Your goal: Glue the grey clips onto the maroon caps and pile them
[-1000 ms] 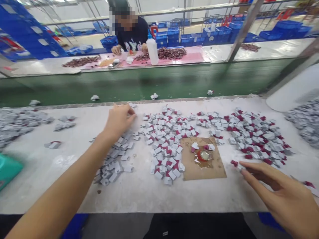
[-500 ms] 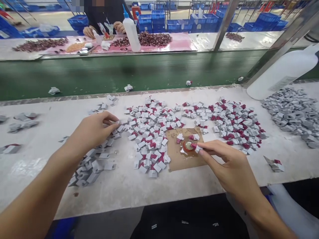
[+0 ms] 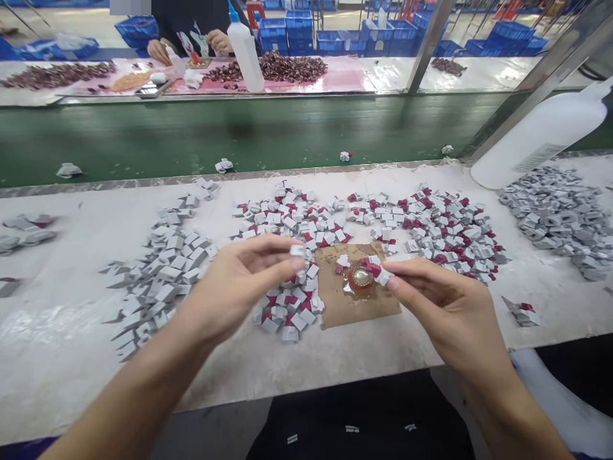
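My left hand [image 3: 239, 281] is closed, thumb and forefinger pinching a small light-grey plastic piece [image 3: 297, 252] over the middle pile. In a pinch, my right hand [image 3: 445, 310] holds a grey-and-magenta plastic piece [image 3: 382, 275] right by a small round dish [image 3: 361, 276] with an orange-red rim and shiny clear liquid. That dish rests on a brown cardboard square [image 3: 340, 313], wet around it. Another grey-and-magenta piece [image 3: 343, 262] lies on the cardboard. The middle pile [image 3: 287, 220] mixes grey and magenta parts; plain grey pieces [image 3: 167, 268] spread on the left.
Another grey-and-magenta pile [image 3: 450, 230] and a heap of grey parts [image 3: 560, 220] lie on the right. A large white bottle [image 3: 541, 140] leans near a metal post. Beyond the green conveyor belt [image 3: 287, 128], a co-worker's hands [image 3: 220, 42] are over a pink-covered table.
My left hand has come right from the plain grey pieces and now holds one up. My right hand stays near the dish with its piece. The view has shifted slightly.
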A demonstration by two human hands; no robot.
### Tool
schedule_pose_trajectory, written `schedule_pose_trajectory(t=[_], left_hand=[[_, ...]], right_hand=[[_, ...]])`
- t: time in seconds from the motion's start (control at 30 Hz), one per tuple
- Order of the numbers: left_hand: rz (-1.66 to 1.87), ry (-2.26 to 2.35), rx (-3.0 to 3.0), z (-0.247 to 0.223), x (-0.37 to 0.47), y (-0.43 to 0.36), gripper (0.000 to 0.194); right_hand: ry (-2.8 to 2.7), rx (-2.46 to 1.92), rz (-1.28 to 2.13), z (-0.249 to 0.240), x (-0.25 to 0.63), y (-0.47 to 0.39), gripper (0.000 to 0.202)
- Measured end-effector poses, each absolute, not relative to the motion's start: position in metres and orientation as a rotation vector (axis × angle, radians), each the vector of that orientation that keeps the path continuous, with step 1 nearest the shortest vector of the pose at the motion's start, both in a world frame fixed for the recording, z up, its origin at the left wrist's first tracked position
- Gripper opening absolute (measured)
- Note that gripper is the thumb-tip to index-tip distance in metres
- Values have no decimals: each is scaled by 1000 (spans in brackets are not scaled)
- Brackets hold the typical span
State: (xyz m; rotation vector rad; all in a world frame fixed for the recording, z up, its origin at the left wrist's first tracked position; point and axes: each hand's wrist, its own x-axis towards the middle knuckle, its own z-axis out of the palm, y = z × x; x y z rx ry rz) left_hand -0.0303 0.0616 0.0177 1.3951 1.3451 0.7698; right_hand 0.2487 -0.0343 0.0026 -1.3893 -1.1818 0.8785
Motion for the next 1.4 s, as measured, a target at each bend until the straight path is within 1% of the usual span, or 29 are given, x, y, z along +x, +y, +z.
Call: schedule_pose_trajectory(t=[0.13, 0.27, 0.4, 0.6, 0.67, 0.8, 0.9, 0.97, 1.03, 1.1, 1.17, 1.2, 1.27, 1.33, 1.4], left_hand=[[715, 958, 1115, 10, 10, 43, 27], [725, 834, 1048, 10, 27, 37, 18], [713, 815, 1024, 10, 29, 36, 16], [687, 853, 1055, 8, 32, 38, 23], [675, 857, 1090, 9, 32, 39, 24], [671, 867, 1175, 15, 30, 43, 17], [690, 909, 1214, 25, 23, 52, 19], [683, 952, 1272, 32, 16, 66, 22], [714, 1049, 1365, 38, 6, 88, 23], [805, 1257, 1444, 43, -3, 118, 19], [900, 1529, 1452, 44, -11, 152, 14], [920, 1642, 1441, 42, -13, 170, 13], [900, 1782, 1426, 37, -13, 205, 15], [840, 1837, 1441, 28, -7, 237, 25], [786, 1865, 1460, 18, 5, 264, 37]], right_hand=[[-973, -1207, 1153, 6, 244, -30, 14], [-918, -1168, 1210, 4, 241, -29, 13], [-917, -1131, 1240, 1, 243, -30, 12], [-1016, -1143, 1200, 1, 246, -29, 14], [-1085, -1203, 1168, 5, 246, -29, 14], [-1237, -1236, 1109, 17, 244, -25, 13], [-1267, -1187, 1183, 27, 245, -9, 12], [-1359, -1175, 1279, 35, 247, 15, 13], [-1533, -1216, 1261, 42, 247, 55, 27], [-1745, -1386, 1029, 44, 238, 109, 39], [-1946, -1637, 644, 40, 222, 170, 50], [-1992, -1672, 600, 35, 212, 200, 53], [-2064, -1698, 566, 24, 192, 252, 48], [-2112, -1702, 571, 14, 179, 287, 44], [-2136, -1723, 550, 10, 175, 303, 43]])
